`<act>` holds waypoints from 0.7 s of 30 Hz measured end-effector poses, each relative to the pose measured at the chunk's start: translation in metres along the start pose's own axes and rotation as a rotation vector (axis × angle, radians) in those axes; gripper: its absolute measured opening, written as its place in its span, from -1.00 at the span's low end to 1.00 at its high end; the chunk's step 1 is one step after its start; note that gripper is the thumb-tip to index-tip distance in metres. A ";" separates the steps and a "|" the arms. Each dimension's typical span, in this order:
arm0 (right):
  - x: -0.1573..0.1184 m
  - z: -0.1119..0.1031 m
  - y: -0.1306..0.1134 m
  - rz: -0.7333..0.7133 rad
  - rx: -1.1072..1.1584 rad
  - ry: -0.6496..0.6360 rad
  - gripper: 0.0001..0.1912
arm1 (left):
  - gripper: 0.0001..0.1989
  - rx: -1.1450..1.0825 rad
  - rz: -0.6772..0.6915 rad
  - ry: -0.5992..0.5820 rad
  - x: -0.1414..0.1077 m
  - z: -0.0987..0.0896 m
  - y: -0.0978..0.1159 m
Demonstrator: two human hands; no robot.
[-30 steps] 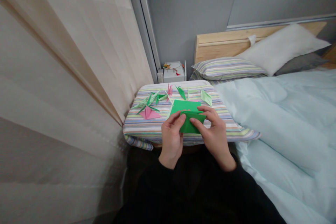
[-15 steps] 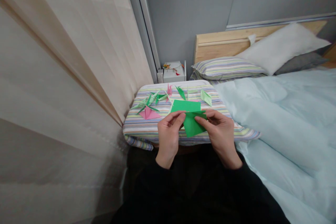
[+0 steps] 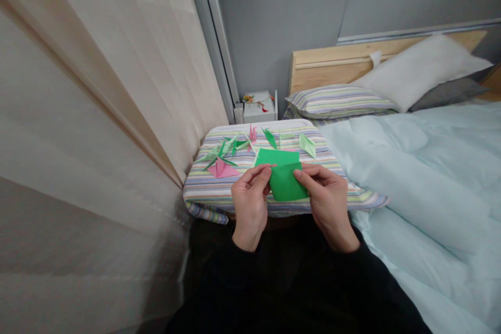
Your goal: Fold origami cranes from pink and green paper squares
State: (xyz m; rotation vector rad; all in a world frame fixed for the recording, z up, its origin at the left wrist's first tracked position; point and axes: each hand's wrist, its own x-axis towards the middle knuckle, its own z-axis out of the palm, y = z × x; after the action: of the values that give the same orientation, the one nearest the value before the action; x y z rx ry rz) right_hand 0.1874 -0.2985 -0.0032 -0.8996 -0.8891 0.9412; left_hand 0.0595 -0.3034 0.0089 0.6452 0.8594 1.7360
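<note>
Between my two hands is a small green square of origami paper [image 3: 288, 183], held up above the near part of the table. My left hand [image 3: 251, 203] pinches its left edge near the upper corner. On the other side my right hand [image 3: 327, 198] grips the right edge, thumb on the front face and fingers hidden behind. Just beyond lies another flat green sheet [image 3: 278, 156], with pale and pink paper edges showing around it. To the left are several folded paper cranes in green and light green [image 3: 221, 152], and a pink folded piece [image 3: 222, 168].
A striped cloth covers the small table [image 3: 203, 188]. Along its back sit a light green folded piece [image 3: 307, 145] and a green one [image 3: 270, 138]. A curtain [image 3: 129, 88] hangs at left; the bed with its pale blue quilt [image 3: 422, 167] stands at right.
The paper in my hands, earlier tilted with a folded flap along its top, now presents a smooth square face. My left hand has shifted slightly left.
</note>
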 end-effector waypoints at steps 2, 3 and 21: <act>0.000 0.001 0.000 0.006 0.008 0.005 -0.83 | -0.73 -0.007 0.004 0.008 0.000 0.001 0.001; 0.000 0.001 -0.001 0.003 0.009 0.010 -0.83 | -0.73 -0.009 0.005 0.011 -0.001 0.001 0.001; 0.003 -0.001 0.003 -0.124 0.004 0.038 -0.83 | -0.74 0.162 0.040 -0.143 0.002 -0.010 0.002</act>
State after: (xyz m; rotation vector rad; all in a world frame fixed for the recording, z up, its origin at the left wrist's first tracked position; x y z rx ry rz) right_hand 0.1887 -0.2952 -0.0055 -0.8466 -0.9003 0.8159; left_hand 0.0497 -0.3043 0.0046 0.8885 0.8976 1.6455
